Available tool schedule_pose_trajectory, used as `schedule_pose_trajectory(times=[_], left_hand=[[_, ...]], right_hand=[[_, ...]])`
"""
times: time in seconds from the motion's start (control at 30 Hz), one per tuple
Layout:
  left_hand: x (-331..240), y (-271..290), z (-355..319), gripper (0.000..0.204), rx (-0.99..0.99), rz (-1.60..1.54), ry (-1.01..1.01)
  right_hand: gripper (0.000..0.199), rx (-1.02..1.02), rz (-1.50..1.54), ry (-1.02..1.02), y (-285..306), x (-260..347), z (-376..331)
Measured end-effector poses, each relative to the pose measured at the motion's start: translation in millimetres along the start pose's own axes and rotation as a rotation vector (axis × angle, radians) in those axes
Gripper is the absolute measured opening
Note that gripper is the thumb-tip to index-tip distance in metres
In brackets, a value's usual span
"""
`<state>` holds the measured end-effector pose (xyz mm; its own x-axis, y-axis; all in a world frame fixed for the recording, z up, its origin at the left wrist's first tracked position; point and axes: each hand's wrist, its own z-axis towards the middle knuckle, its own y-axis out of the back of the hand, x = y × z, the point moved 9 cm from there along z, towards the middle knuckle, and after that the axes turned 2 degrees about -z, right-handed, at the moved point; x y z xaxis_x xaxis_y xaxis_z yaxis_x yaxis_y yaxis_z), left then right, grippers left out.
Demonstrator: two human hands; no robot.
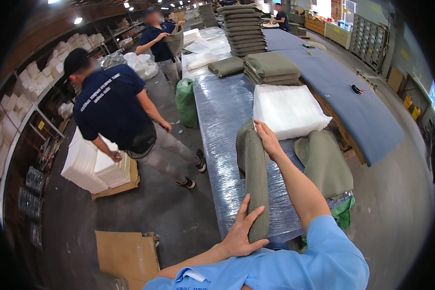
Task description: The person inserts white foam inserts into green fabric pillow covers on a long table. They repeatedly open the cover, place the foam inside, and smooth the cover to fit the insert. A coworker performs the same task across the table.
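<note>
A grey-green fabric cushion (257, 193) stands on its narrow edge on the plastic-wrapped table in front of me. My left hand (244, 231) grips its near end, with the thumb and fingers spread around the edge. At the far end my right hand (269, 140) holds the upper corner. Grey-green fabric covers (326, 166) lie loosely draped over the table's right side. Just beyond the cushion sits a stack of white wadding sheets (290, 108). Filled grey-green cushions (271, 67) are piled behind the wadding, beside a single flat one (225, 66).
A blue-topped table (343, 92) runs along the right, with a small black tool (356, 90) on it. At left a co-worker (113, 104) stands beside white foam blocks (89, 164). Another person (159, 43) handles fabric farther back. Cardboard (125, 253) lies on the floor.
</note>
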<state>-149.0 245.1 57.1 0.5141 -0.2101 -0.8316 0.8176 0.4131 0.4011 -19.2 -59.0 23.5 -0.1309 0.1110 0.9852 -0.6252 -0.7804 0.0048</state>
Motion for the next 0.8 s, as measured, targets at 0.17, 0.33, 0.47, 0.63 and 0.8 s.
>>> schedule_pose_trajectory(times=[0.17,0.33,0.47,0.63,0.8], left_hand=[[7,-4,34,0.071,0.051,-0.083,-0.035],[67,21,103,0.056,0.012,-0.143,0.122],[160,52,186,0.063,-0.149,-0.307,0.314],[239,86,250,0.077,-0.197,-0.421,0.562],[239,62,285,0.023,-0.045,-0.394,0.473]], right_hand=[[0.089,0.044,0.284,-0.359,17,-61,28],[0.082,0.013,0.163,-0.347,42,-83,39],[0.076,0.113,0.269,-0.367,34,-73,38],[0.077,0.210,0.195,-0.318,13,-53,43],[0.081,0.243,0.086,-0.435,42,-77,35]])
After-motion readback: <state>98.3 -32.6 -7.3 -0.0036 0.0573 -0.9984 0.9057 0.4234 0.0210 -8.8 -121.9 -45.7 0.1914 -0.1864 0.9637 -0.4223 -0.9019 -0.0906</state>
